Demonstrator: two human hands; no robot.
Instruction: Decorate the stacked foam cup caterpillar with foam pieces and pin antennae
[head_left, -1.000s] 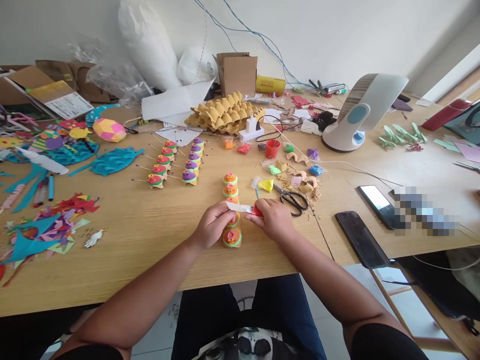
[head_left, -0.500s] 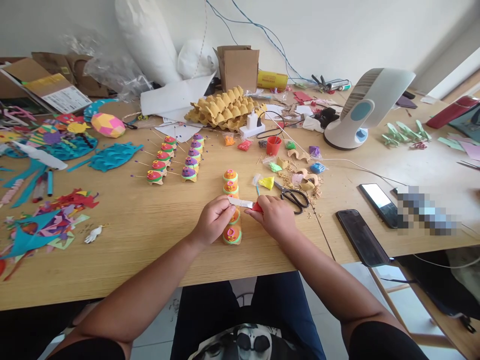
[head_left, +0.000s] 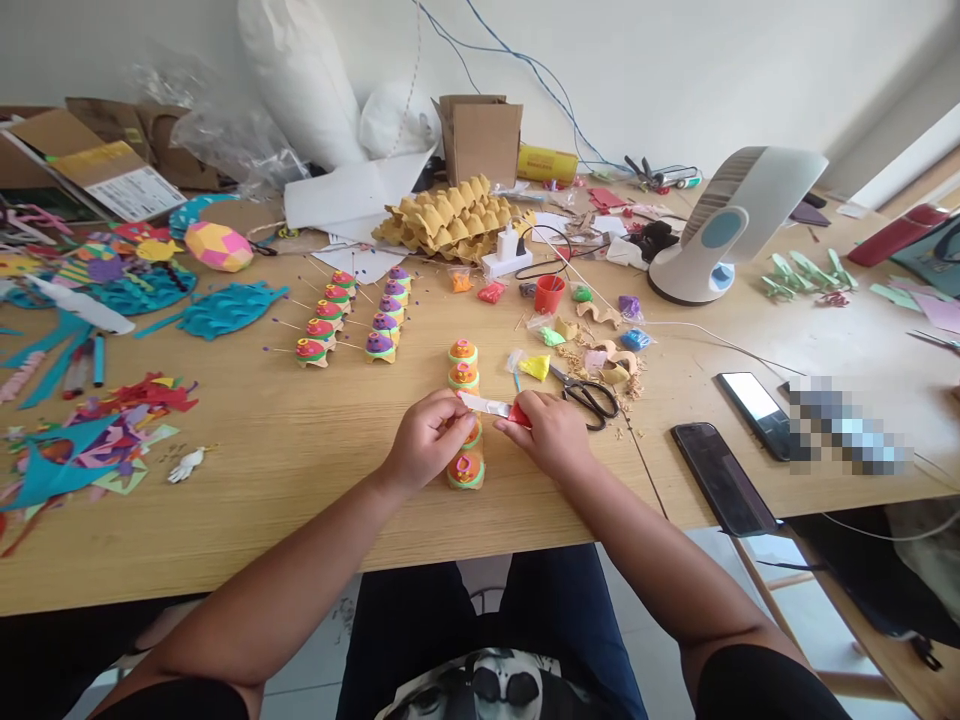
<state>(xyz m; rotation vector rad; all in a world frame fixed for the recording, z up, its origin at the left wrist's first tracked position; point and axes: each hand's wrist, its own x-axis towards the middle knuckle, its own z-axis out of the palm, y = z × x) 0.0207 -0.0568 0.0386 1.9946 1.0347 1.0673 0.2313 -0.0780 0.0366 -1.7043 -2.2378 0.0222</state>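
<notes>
My right hand (head_left: 553, 432) is closed around the red handle of what looks like a small knife (head_left: 487, 405), its pale blade pointing left. At the blade's tip my left hand (head_left: 424, 440) is closed in a pinch; whatever its fingers hold is too small to make out. Beneath both hands lies an egg-carton strip (head_left: 466, 471) with orange clay domes, green bands and pink rings on the table; the hands and blade hide its middle. Black-handled scissors (head_left: 592, 397) lie just beyond my right hand, beside a yellow clay packet (head_left: 535, 368).
Two finished-looking carton caterpillars, one red (head_left: 322, 328) and one purple (head_left: 385, 320), stand behind to the left, with pins sticking out. Paper scraps (head_left: 97, 440) cover the left side. Phones (head_left: 724, 478) lie at right, a white fan (head_left: 724, 230) behind them. Egg cartons (head_left: 450, 222) are stacked at the back.
The hands and the knife stay in nearly the same place, with only a slight shift of the fingers. The whole view has moved a little.
</notes>
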